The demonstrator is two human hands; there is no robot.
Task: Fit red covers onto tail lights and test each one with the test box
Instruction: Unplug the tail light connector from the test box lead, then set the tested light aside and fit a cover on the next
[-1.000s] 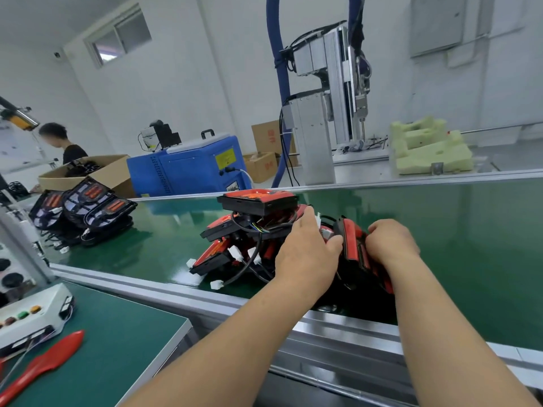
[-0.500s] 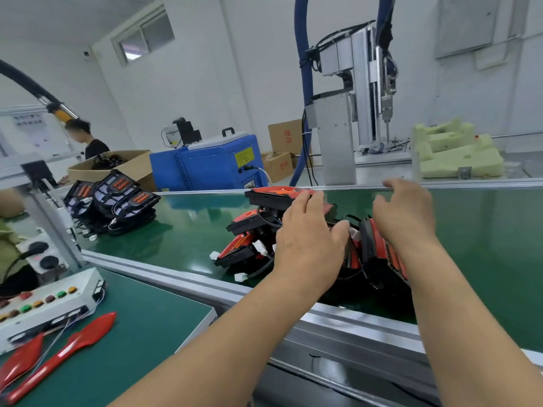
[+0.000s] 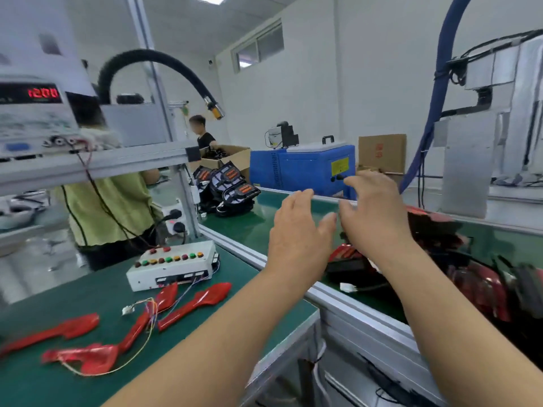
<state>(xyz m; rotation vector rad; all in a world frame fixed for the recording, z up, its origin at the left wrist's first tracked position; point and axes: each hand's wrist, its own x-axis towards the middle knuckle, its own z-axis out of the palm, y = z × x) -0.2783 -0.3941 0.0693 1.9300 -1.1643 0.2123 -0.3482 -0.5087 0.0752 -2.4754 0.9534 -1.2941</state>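
Note:
A pile of black and red tail lights (image 3: 458,259) lies on the green conveyor belt (image 3: 252,227) at right, blurred. My left hand (image 3: 299,239) and my right hand (image 3: 376,218) hover above the pile's left end with fingers spread, holding nothing. The white test box (image 3: 173,265) with coloured buttons sits on the green bench (image 3: 73,289) at left. Several red covers (image 3: 194,304) lie in front of it, with a thin wire lead (image 3: 141,315) trailing over them.
A second heap of tail lights (image 3: 229,189) lies farther up the belt. Behind it stand a blue machine (image 3: 305,168) and cardboard boxes. A power supply (image 3: 32,118) sits on a shelf at left. One person in green stands close left, another farther back.
Both hands have lifted off the tail-light pile and opened. The view has swung left, bringing the test box, red covers and power supply into sight.

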